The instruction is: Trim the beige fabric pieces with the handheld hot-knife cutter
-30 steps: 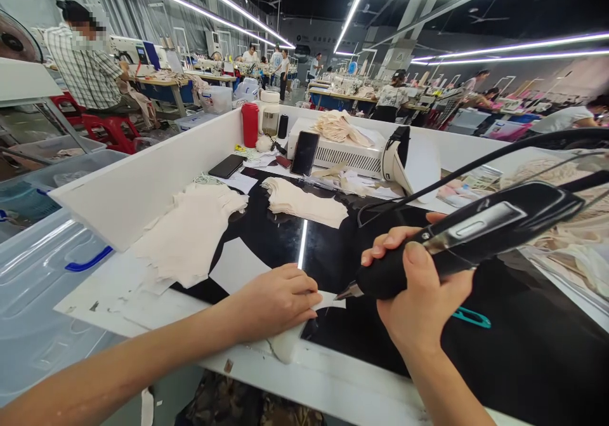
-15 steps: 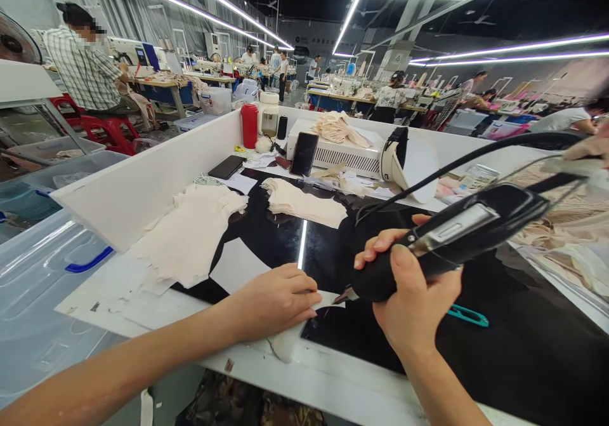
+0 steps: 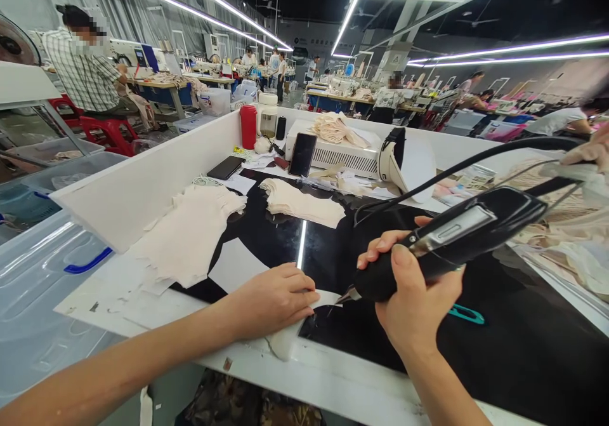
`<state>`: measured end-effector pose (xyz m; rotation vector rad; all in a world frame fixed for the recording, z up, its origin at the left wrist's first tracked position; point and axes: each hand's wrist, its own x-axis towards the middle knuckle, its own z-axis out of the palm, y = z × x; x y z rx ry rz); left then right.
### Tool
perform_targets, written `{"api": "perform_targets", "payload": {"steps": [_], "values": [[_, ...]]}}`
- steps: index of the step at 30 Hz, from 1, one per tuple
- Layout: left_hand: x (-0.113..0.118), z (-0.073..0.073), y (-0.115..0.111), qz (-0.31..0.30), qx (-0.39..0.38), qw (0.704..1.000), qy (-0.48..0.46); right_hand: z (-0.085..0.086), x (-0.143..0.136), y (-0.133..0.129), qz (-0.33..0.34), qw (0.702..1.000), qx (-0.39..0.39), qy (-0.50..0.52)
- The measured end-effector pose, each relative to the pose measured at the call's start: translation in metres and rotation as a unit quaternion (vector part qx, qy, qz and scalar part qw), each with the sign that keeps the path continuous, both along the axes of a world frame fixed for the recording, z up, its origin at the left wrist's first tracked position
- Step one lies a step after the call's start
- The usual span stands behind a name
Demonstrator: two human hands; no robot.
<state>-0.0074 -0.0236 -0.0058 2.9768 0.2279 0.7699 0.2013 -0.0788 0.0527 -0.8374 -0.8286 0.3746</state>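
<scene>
My right hand (image 3: 413, 280) is wrapped round a black handheld tool (image 3: 504, 213) with a cable at its rear. The metal tip of the tool touches or nearly touches the right end of a white sheet (image 3: 238, 264) on the black table surface (image 3: 499, 362). Flat on that sheet lies my left hand (image 3: 276, 299), palm down, fingers extended toward the tip. Beneath its wrist side a pale piece of cloth (image 3: 281, 343) reaches the table's front edge. Stacks of cream fabric (image 3: 190, 229) and smaller cut cream pieces (image 3: 304, 202) lie farther back.
A teal tool (image 3: 467, 313) lies right of my right hand. Behind are phones (image 3: 303, 154), a red bottle (image 3: 248, 126), a white box-shaped device (image 3: 356, 156) and a low white wall (image 3: 152, 172). Fabric heaps (image 3: 561, 223) are at right. People sit at machines beyond.
The tool's tip and my right hand have shifted very slightly right relative to my left hand. My left hand stays on the sheet.
</scene>
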Motion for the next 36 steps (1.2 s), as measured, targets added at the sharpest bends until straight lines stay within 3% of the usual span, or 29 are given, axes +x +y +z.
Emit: {"api": "perform_targets", "payload": {"steps": [7, 12, 20, 28, 36], "values": [[-0.001, -0.002, 0.000, 0.008, -0.005, 1.000, 0.002, -0.001, 0.002, 0.000, 0.006, 1.000, 0.003, -0.001], [-0.006, -0.003, -0.013, 0.035, 0.001, 0.999, -0.015, -0.002, 0.000, -0.001, 0.011, 1.000, -0.001, -0.008], [-0.012, -0.003, -0.031, 0.102, -0.128, 0.986, 0.016, 0.001, -0.004, -0.014, -0.018, 0.999, -0.023, -0.013], [-0.013, 0.003, -0.026, 0.114, -0.113, 0.983, 0.086, 0.001, -0.016, -0.028, -0.054, 0.998, -0.024, -0.010], [-0.016, 0.006, -0.028, 0.122, -0.073, 0.986, 0.091, -0.001, -0.024, -0.032, -0.052, 0.999, -0.015, -0.007]]}}
